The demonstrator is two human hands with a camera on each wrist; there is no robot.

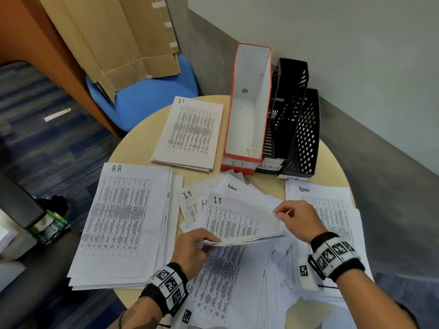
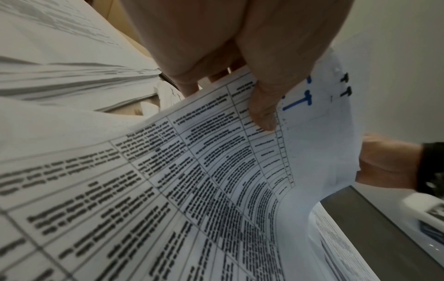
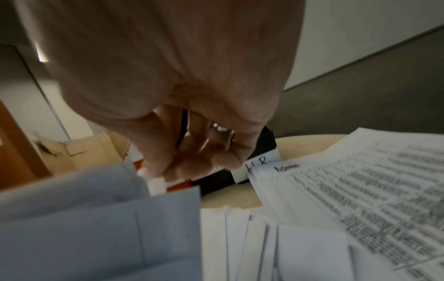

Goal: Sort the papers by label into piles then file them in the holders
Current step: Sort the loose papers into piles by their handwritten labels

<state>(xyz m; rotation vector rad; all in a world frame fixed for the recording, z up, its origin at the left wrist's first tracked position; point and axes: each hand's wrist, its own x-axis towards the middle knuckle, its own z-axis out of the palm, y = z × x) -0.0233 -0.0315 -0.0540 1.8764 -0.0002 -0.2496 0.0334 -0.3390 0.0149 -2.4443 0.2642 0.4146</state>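
Head view: your left hand [image 1: 193, 245] and right hand [image 1: 295, 219] are both pinching the I.T sheet [image 1: 234, 222] just in front of the red holder [image 1: 247, 108].

papers [image 1: 123, 210]: white, black print. holders: one red-orange [image 1: 244, 108], two black perforated [image 1: 306, 136]. tabletop [image 1: 140, 136] beige. chair [image 1: 147, 98] blue.

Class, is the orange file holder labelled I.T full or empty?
Empty: the orange file holder shows only its bare white inside, with no papers in it.
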